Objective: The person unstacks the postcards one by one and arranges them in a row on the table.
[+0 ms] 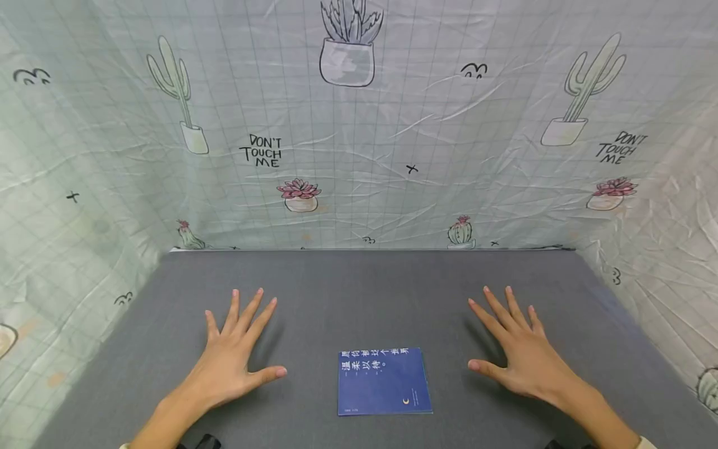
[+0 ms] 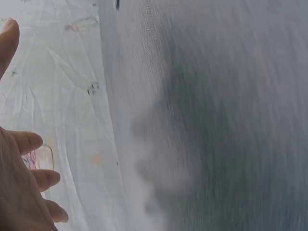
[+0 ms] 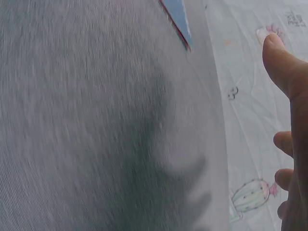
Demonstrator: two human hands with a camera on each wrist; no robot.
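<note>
A thin blue booklet (image 1: 384,383) with white characters and a small yellow moon lies flat on the grey tabletop (image 1: 370,293), between the two hands. To its left, my left hand (image 1: 232,355) is spread palm down above the surface, fingers apart and holding nothing. My right hand (image 1: 518,349) mirrors it on the other side, fingers splayed and thumb pointing toward the booklet. Each wrist view shows the hand's shadow on the table. One corner of the booklet (image 3: 180,21) shows at the top of the right wrist view.
A pale cloth (image 1: 359,137) printed with cacti and "DON'T TOUCH ME" rises behind the table and along both sides. Black bands (image 1: 207,441) show under the wrists at the bottom edge.
</note>
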